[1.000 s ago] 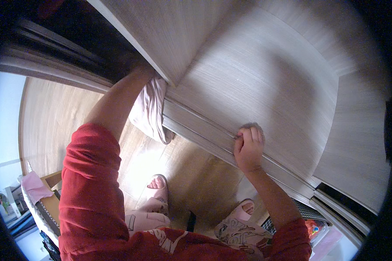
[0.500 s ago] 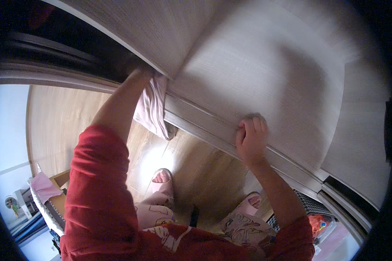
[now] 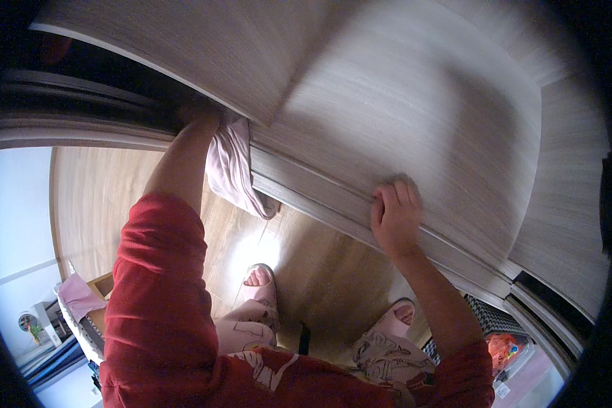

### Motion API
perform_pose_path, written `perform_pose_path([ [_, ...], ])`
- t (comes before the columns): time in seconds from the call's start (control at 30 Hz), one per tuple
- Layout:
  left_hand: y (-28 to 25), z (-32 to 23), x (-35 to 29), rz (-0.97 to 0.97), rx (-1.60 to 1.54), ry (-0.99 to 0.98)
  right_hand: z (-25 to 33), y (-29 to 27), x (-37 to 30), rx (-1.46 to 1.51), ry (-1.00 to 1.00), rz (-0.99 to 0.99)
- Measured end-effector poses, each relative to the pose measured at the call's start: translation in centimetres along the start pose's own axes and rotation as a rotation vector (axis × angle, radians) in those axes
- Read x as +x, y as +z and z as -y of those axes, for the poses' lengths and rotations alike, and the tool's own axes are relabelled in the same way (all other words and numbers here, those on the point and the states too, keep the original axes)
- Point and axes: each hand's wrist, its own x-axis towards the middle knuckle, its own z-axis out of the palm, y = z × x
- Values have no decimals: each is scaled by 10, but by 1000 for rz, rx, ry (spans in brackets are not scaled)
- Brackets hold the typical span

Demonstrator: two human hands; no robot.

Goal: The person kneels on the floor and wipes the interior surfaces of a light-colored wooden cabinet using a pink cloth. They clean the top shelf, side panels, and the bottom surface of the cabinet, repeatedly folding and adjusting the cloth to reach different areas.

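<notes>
My left arm reaches into the dark opening of a pale wood-grain cabinet, beside the edge of an upright panel (image 3: 204,75). My left hand (image 3: 204,117) is mostly lost in shadow there, so its fingers and anything in them are hidden. Next to that wrist, a light pink cloth (image 3: 230,166) hangs over the cabinet's front edge toward the floor. My right hand (image 3: 396,214) rests on the front edge of the cabinet's bottom board (image 3: 347,143). Its fingers lie side by side on the board, with nothing visible in them.
Sliding-door rails (image 3: 306,173) run along the cabinet front. My feet in pink slippers (image 3: 260,282) stand on the wood floor (image 3: 306,272). A black-and-white patterned box (image 3: 489,316) with an orange item (image 3: 504,350) stands at right. At left is a bin with pink cloth (image 3: 81,296).
The view has shifted slightly. My left hand stays in the dark opening beside the pink cloth, and my right hand keeps its place on the board's edge.
</notes>
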Motion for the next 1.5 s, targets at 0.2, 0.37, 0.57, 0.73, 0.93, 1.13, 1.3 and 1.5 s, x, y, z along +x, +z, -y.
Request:
perform_pose_path([
  [0.2, -9, -10, -18, 22, -14, 116, 4, 5, -2, 0, 70, 90],
  [0.37, -50, -63, -101, 28, -49, 239, -3, 8, -4, -48, 34, 5],
  [0.57, -21, -80, -169, -619, -84, 452, 2, 9, -1, 13, 41, -44],
  [0.73, -37, -177, -228, -735, -637, 838, 5, 9, -2, -56, 22, -72],
  [0.93, -10, -106, -184, -520, -765, 614, 0, -8, -2, 196, 83, 20],
  [1.13, 54, -3, -205, 170, -1235, 550, 29, -17, -17, 482, 294, 170],
  [1.3, 15, -19, -283, 656, -2070, 747, 114, -29, -8, 746, 109, 836],
  [1.5, -13, -12, -260, 930, -2520, 567, 102, -51, -7, 987, 410, 586],
])
